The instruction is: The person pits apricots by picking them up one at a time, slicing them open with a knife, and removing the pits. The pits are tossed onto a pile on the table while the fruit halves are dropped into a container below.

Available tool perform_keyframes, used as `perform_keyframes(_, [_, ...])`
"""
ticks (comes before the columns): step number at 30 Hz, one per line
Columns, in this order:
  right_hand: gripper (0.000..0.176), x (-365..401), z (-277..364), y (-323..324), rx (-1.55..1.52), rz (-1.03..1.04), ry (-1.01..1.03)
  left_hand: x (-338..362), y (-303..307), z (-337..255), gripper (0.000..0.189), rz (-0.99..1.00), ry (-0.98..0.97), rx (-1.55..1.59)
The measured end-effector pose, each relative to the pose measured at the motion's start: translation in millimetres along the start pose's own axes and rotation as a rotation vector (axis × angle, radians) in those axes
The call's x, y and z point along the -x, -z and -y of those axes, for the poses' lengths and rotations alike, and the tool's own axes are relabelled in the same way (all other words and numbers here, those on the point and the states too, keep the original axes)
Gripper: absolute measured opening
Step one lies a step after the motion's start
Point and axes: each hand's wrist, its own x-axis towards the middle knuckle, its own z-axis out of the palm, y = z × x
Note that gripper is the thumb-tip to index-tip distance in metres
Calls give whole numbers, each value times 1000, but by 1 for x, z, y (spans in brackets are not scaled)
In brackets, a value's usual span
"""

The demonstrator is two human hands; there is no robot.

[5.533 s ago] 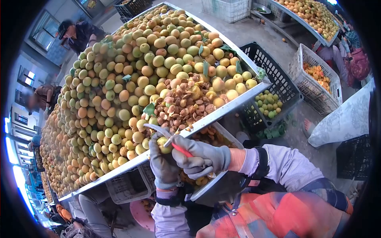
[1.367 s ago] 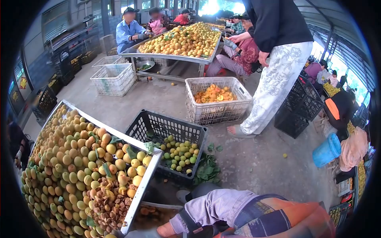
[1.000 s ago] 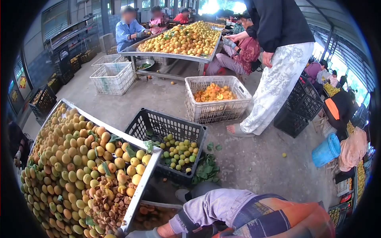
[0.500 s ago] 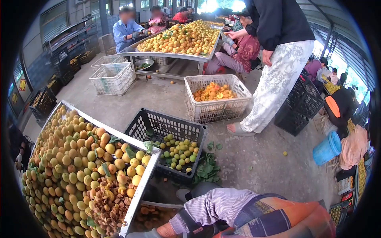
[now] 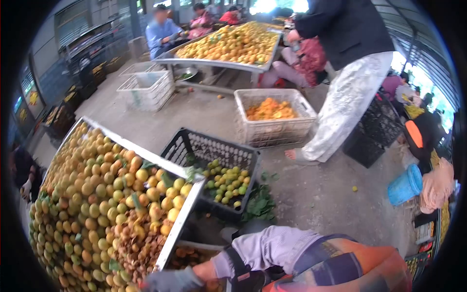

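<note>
My right hand (image 5: 172, 281), in a grey glove, is at the bottom edge beside the metal rim of a sloping table (image 5: 182, 207). Its blurred fingers reach over the rim near brown pits and scraps (image 5: 141, 246); a small reddish spot shows at the fingertips, and whether anything is held is unclear. Yellow and green fruit (image 5: 87, 194) covers the table. Under the rim, a crate (image 5: 202, 247) holds dark orange-brown pieces. A black crate (image 5: 228, 151) with green fruit (image 5: 227, 182) stands beyond the table. My left hand is out of view.
Loose leaves (image 5: 260, 203) lie by the black crate. A white crate (image 5: 277, 130) holds orange fruit pieces beside a standing person (image 5: 355, 97). Seated people surround another fruit-covered table (image 5: 214, 62). A blue bucket (image 5: 404, 185) and black crates (image 5: 367, 134) are at right.
The whole view has shifted slightly, with most objects lower left now appearing a little to the right. My right hand shows more fully at the bottom edge. The standing person's outstretched hand has drawn in.
</note>
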Motion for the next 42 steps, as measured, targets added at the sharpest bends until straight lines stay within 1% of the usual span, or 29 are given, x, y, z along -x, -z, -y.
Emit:
perform_keyframes(2, [29,-29,-28,39,-95,152,341,-10,25,9,35,199,-472,-1102])
perform_keyframes(3, [29,-30,-25,38,-158,203,323,9,-17,6,38,-8,-136,-455])
perform_keyframes(4, [43,-21,-8,41,77,-54,169,-2,8,20,41,-40,-175,-497])
perform_keyframes(5, [61,-15,7,43,324,-292,10,11,-24,3,32,-36,-114,-424])
perform_keyframes(6, [63,-16,20,28,263,-422,-260,18,-42,-11,33,38,-187,-316])
perform_keyframes(7, [59,-12,17,24,261,-372,-222,16,-36,-2,37,63,-275,-298])
perform_keyframes(8, [55,-16,-10,29,471,-346,97,11,-30,11,56,44,-219,-171])
perform_keyframes(9, [55,-13,10,18,414,-359,-73,16,-38,0,56,73,-249,-222])
perform_keyframes(10, [39,-11,32,13,588,-251,-305,12,-31,1,53,80,-430,-517])
perform_keyframes(12, [37,-15,9,19,553,-285,-204,11,-25,7,53,52,-556,-710])
perform_keyframes(13, [37,-15,1,21,551,-278,-206,11,-24,9,56,29,-550,-764])
perform_keyframes(15, [35,-12,-10,25,984,-181,210,14,-22,6,56,53,-575,-889])
perform_keyframes(16, [35,-13,-16,28,982,-179,207,15,-21,4,56,81,-601,-1011])
perform_keyframes(18, [31,-13,-27,34,1256,-221,577,16,-19,3,59,127,-571,-1043])
perform_keyframes(19, [31,-13,-15,24,1252,-216,573,17,-17,8,60,131,-603,-1054])
perform_keyframes(21, [29,-11,11,5,399,-298,-168,17,-14,14,61,127,-632,-1074])
perform_keyframes(22, [29,-11,7,3,394,-291,-171,16,-15,15,57,107,-732,-1101])
perform_keyframes(23, [30,-11,2,1,236,-356,-193,16,-16,16,56,92,-832,-1128])
perform_keyframes(24, [31,-11,-2,-1,76,-422,-213,18,-16,17,56,96,-830,-1135])
perform_keyframes(25, [31,-11,-4,-1,71,-423,-211,19,-18,18,56,79,-795,-1098])
perform_keyframes(27, [31,-12,-5,-2,169,-454,-68,19,-23,19,58,69,-758,-1060])
perform_keyframes(28, [31,-11,-3,-2,165,-459,-66,19,-26,17,60,73,-713,-1019])
perform_keyframes(30, [31,-10,4,-5,184,-517,-180,21,-31,15,63,82,-663,-984])
perform_keyframes(32, [32,-13,0,-8,227,-562,-173,23,-35,14,67,45,-506,-852])
perform_keyframes(35, [34,-19,-8,-6,283,-614,-165,21,-32,20,60,33,-485,-781])
perform_keyframes(37, [35,-17,-6,-6,299,-619,-174,25,-33,14,64,54,-459,-778])
perform_keyframes(39, [36,-12,3,-9,237,-420,85,21,-31,10,69,71,-441,-769])
perform_keyframes(40, [36,-11,8,-9,237,-420,82,20,-28,11,68,84,-502,-821])
perform_keyframes(42, [38,-12,15,-8,156,-408,-299,21,-25,11,68,87,-554,-877])
